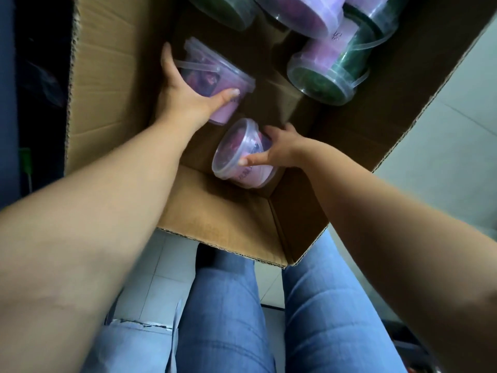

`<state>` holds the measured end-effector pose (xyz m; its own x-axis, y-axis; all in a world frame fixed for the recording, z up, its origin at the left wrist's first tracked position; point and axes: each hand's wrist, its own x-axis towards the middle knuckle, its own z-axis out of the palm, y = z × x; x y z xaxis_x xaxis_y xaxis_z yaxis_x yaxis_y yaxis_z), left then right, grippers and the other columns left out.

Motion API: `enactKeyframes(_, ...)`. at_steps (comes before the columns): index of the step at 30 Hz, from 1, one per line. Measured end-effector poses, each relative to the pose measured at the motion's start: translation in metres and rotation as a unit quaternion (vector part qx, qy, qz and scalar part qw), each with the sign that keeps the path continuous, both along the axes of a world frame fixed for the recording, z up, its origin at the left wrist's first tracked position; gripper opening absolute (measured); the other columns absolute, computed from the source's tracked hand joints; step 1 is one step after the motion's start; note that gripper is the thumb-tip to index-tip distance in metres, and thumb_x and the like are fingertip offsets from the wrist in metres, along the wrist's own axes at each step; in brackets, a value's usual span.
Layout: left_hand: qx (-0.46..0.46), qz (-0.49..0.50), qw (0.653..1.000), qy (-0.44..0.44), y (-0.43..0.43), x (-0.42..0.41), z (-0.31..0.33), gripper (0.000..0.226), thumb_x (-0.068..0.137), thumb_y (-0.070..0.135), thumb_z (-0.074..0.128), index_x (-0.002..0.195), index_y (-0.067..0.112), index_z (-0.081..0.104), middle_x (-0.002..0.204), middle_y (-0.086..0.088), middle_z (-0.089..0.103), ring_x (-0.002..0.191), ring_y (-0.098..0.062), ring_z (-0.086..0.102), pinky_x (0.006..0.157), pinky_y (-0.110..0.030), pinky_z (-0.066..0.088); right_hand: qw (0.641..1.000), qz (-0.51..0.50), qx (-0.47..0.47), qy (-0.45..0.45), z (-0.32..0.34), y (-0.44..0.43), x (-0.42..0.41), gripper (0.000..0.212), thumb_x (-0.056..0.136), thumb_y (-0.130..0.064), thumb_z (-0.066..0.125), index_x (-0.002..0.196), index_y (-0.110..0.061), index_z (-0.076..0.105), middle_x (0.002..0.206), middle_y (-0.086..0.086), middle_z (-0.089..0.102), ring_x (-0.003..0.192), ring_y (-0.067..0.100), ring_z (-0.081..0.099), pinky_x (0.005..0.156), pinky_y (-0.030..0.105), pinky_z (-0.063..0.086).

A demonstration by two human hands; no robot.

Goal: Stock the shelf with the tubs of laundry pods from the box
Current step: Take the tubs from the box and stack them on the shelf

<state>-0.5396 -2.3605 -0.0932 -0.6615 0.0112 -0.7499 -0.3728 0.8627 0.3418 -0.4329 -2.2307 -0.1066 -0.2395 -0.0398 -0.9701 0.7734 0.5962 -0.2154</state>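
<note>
A big open cardboard box fills the upper view. Inside it, my left hand grips a clear tub of purple laundry pods that lies tilted with its thin handle up. Closer to me, my right hand holds a second purple tub by its side, lid facing left. Several more tubs, purple and green, lie on their sides at the far end of the box. No shelf is in view.
The box's near flap hangs over my legs in blue jeans. Pale floor tiles show at the right. A dark area lies left of the box, and a torn cardboard piece sits at the lower left.
</note>
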Motion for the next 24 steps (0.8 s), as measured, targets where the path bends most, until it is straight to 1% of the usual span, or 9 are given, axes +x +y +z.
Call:
enactKeyframes(2, -0.018, 0.002, 1.000, -0.019, -0.004, -0.006, -0.001, 0.108, 0.070, 0.051, 0.071, 0.147, 0.024, 0.000, 0.149, -0.014, 0.030, 0.131, -0.032, 0.038, 0.104, -0.039, 0.035, 0.999, 0.022, -0.044, 0.007, -0.006, -0.003, 0.000, 0.105, 0.067, -0.060, 0.069, 0.148, -0.017, 0.016, 0.154, 0.012, 0.015, 0.142, 0.030, 0.015, 0.114, 0.038, 0.019)
enactKeyframes(6, -0.003, 0.033, 0.999, 0.000, -0.016, -0.011, 0.006, 0.100, 0.069, 0.053, 0.071, 0.144, 0.021, 0.014, 0.147, -0.008, 0.032, 0.129, -0.027, 0.041, 0.100, -0.029, 0.034, 0.975, -0.188, -0.116, -0.024, -0.010, -0.007, 0.004, 0.106, 0.047, -0.052, 0.084, 0.134, -0.011, 0.040, 0.129, 0.004, 0.054, 0.118, 0.020, 0.054, 0.104, 0.036, 0.043)
enactKeyframes(9, 0.047, 0.092, 0.994, 0.027, -0.029, -0.006, 0.020, 0.093, 0.071, 0.049, 0.071, 0.141, 0.016, 0.021, 0.143, -0.003, 0.036, 0.125, -0.017, 0.043, 0.089, -0.016, 0.032, 0.941, -0.314, -0.123, -0.020, 0.005, -0.001, 0.010, 0.079, 0.057, -0.044, 0.082, 0.122, -0.009, 0.052, 0.116, 0.007, 0.064, 0.103, 0.020, 0.063, 0.096, 0.036, 0.049)
enactKeyframes(13, 0.112, 0.226, 0.968, -0.010, -0.039, 0.000, 0.058, 0.106, 0.043, 0.073, 0.062, 0.133, 0.027, 0.029, 0.129, 0.007, 0.044, 0.117, -0.017, 0.049, 0.102, -0.039, 0.040, 0.856, -0.487, -0.173, 0.003, 0.046, 0.018, 0.020, 0.052, 0.061, -0.045, 0.075, 0.103, -0.016, 0.062, 0.099, 0.002, 0.069, 0.086, 0.011, 0.068, 0.081, 0.026, 0.052)
enactKeyframes(14, 0.133, 0.240, 0.962, -0.004, -0.040, 0.000, 0.071, 0.104, 0.040, 0.075, 0.059, 0.129, 0.029, 0.032, 0.125, 0.008, 0.045, 0.114, -0.016, 0.050, 0.101, -0.044, 0.041, 0.836, -0.514, -0.189, 0.001, 0.059, 0.024, 0.022, 0.054, 0.059, -0.050, 0.077, 0.102, -0.020, 0.062, 0.101, 0.000, 0.069, 0.090, 0.009, 0.066, 0.085, 0.025, 0.049)
enactKeyframes(17, 0.188, 0.240, 0.952, 0.024, -0.042, 0.000, 0.114, 0.103, 0.038, 0.079, 0.061, 0.125, 0.032, 0.036, 0.124, 0.007, 0.049, 0.114, -0.016, 0.053, 0.096, -0.048, 0.047, 0.794, -0.568, -0.213, 0.041, 0.096, 0.045, 0.014, 0.100, 0.026, -0.061, 0.084, 0.115, -0.023, 0.058, 0.112, -0.001, 0.068, 0.114, 0.018, 0.058, 0.105, 0.038, 0.039)
enactKeyframes(19, 0.253, 0.238, 0.937, 0.015, -0.040, 0.001, 0.150, 0.122, 0.031, 0.084, 0.065, 0.134, 0.028, 0.031, 0.134, 0.003, 0.046, 0.119, -0.016, 0.052, 0.090, -0.047, 0.051, 0.773, -0.574, -0.252, 0.091, 0.129, 0.058, 0.002, 0.108, 0.029, -0.059, 0.085, 0.125, -0.019, 0.055, 0.122, 0.005, 0.063, 0.121, 0.025, 0.053, 0.110, 0.046, 0.033)
enactKeyframes(21, 0.322, 0.210, 0.923, 0.019, -0.035, 0.001, 0.188, 0.126, 0.027, 0.087, 0.064, 0.133, 0.029, 0.030, 0.140, 0.000, 0.044, 0.122, -0.015, 0.050, 0.089, -0.048, 0.051, 0.764, -0.559, -0.292, 0.141, 0.167, 0.068, -0.014, 0.115, 0.038, -0.059, 0.084, 0.137, -0.014, 0.044, 0.138, 0.014, 0.050, 0.129, 0.031, 0.044, 0.113, 0.052, 0.026)
enactKeyframes(24, 0.374, 0.144, 0.913, 0.073, -0.030, 0.000, 0.248, 0.119, 0.044, 0.087, 0.060, 0.137, 0.019, 0.032, 0.140, -0.008, 0.044, 0.128, -0.021, 0.045, 0.105, -0.053, 0.037, 0.764, -0.501, -0.354, 0.200, 0.233, 0.082, -0.036, 0.117, 0.044, -0.058, 0.082, 0.140, -0.009, 0.038, 0.144, 0.021, 0.039, 0.130, 0.035, 0.039, 0.113, 0.057, 0.018)
